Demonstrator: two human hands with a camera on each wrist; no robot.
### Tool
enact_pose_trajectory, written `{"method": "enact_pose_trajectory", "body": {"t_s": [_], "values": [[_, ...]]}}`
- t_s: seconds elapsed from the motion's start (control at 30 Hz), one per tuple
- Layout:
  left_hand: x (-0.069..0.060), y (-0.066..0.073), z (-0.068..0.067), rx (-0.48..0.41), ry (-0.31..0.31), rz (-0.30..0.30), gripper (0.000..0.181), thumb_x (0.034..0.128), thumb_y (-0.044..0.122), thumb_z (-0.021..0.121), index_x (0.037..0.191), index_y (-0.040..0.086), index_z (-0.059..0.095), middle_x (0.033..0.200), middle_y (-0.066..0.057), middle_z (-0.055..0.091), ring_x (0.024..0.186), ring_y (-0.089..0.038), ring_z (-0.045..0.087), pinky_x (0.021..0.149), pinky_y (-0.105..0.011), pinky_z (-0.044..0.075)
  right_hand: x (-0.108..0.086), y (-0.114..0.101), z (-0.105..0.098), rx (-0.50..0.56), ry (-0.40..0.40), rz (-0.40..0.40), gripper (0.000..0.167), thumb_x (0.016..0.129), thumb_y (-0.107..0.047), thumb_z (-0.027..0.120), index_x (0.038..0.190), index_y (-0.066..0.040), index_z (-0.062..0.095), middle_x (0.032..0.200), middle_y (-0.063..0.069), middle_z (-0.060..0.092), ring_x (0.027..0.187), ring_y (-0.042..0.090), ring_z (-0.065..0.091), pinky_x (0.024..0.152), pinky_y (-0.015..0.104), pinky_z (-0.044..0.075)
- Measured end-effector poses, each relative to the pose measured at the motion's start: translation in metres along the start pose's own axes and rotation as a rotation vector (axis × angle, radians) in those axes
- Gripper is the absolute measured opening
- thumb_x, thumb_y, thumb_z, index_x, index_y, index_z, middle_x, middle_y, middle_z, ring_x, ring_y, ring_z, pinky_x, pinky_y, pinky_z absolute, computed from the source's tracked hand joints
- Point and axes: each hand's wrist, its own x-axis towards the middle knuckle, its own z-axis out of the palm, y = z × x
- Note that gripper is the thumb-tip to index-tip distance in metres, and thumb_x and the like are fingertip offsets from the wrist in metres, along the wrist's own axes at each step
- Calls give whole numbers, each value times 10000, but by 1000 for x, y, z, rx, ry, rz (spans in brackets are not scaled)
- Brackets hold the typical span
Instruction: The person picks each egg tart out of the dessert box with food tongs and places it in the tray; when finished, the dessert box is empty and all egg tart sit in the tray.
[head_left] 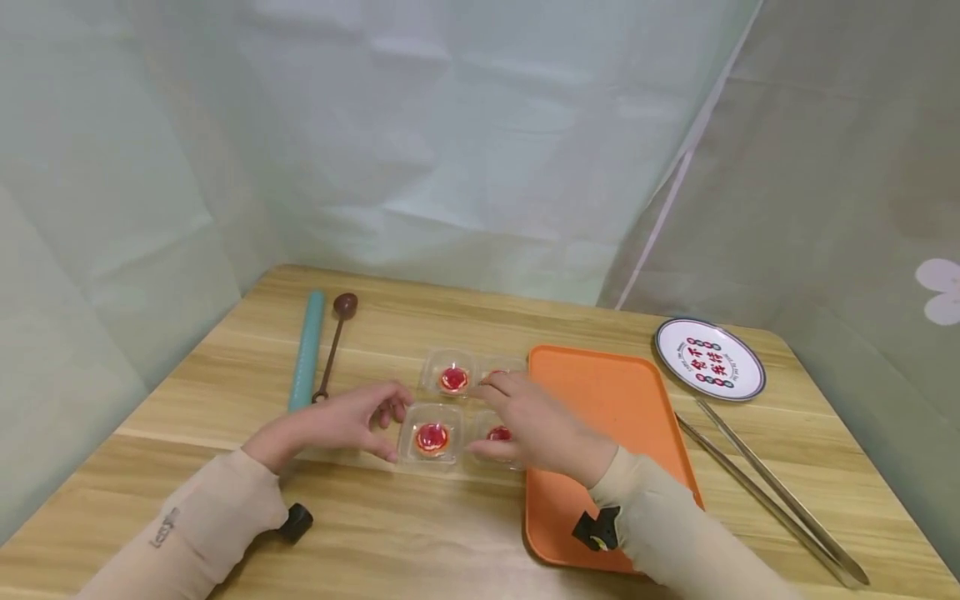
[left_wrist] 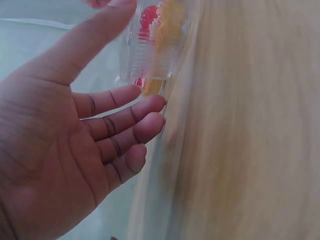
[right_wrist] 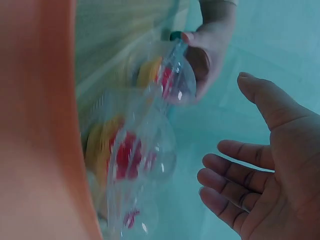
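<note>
Several clear plastic boxes with domed lids stand together mid-table, each with a small yellow cake with a red top inside. Nearest my left hand is the front left box; the thumb and fingertips are at its left side, fingers loosely bent. In the left wrist view that hand's palm shows nothing in it, and the thumb tip overlaps a box. My right hand hovers over the right-hand boxes and partly hides them. The right wrist view shows its fingers spread apart from the lidded boxes.
An orange tray lies right of the boxes, under my right forearm. Beyond it are a white plate with red characters and long metal tongs. To the left lie a teal stick and a brown long-handled spoon.
</note>
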Motion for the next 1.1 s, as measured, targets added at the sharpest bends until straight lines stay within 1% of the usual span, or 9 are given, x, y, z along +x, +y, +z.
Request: {"method": "enact_pose_trajectory", "body": {"t_s": [0.13,0.3,0.37,0.53,0.63,0.73,0.87,0.97,1.1], "values": [[0,-1,1,-2,10,9,620,719,337,833,1177,72,511,1036,-21,588,865,-141,519,738,-225,491,11,-6,7,14,-18,-13,671,827,-526,680,1309,-75,563,1264,37,601,1188,204,544,1034,337,470],[1,-3,4,-13,17,5,646,711,369,833,1193,83,512,1035,-10,579,864,-144,509,732,-218,485,23,-12,15,49,-103,1,696,855,-554,632,1349,-75,529,1319,40,569,1243,193,516,1086,341,432],[1,-4,4,-13,19,6,655,707,367,836,1196,77,511,1030,-14,575,859,-146,503,726,-216,480,27,-14,17,53,-122,6,696,855,-555,633,1347,-73,528,1325,47,563,1242,194,516,1095,340,423],[1,-4,5,-10,23,12,657,702,347,844,1193,64,512,1017,-24,573,850,-144,496,714,-213,470,35,-17,24,27,-139,5,688,846,-558,643,1329,-77,543,1299,48,581,1222,197,530,1082,341,436],[2,-4,5,1,27,10,659,698,360,844,1192,72,516,1008,-13,575,843,-135,498,708,-209,468,40,-18,27,13,-141,2,686,844,-567,640,1319,-80,553,1285,34,595,1226,194,526,1106,353,412],[2,-4,6,13,31,15,662,695,380,843,1190,83,519,1000,5,574,836,-127,500,702,-207,468,44,-18,30,-6,-130,-13,660,841,-570,641,1286,-88,575,1249,16,613,1212,182,527,1120,346,390],[2,-4,6,26,32,24,667,692,406,838,1192,103,518,994,28,568,831,-121,499,698,-203,466,48,-19,32,-35,-128,-41,603,836,-567,645,1236,-117,611,1206,-9,631,1179,167,533,1088,322,404],[2,-3,6,27,27,14,671,690,425,835,1195,121,516,994,39,563,836,-123,500,703,-199,463,50,-21,33,-63,-153,-40,608,831,-590,636,1233,-134,614,1215,-20,629,1182,162,531,1077,321,413],[2,-3,6,26,24,-1,666,688,426,835,1194,133,516,991,44,562,841,-126,500,707,-198,461,53,-24,37,-98,-174,-14,674,813,-636,624,1250,-124,591,1233,-12,618,1186,168,534,1076,337,423]]}}
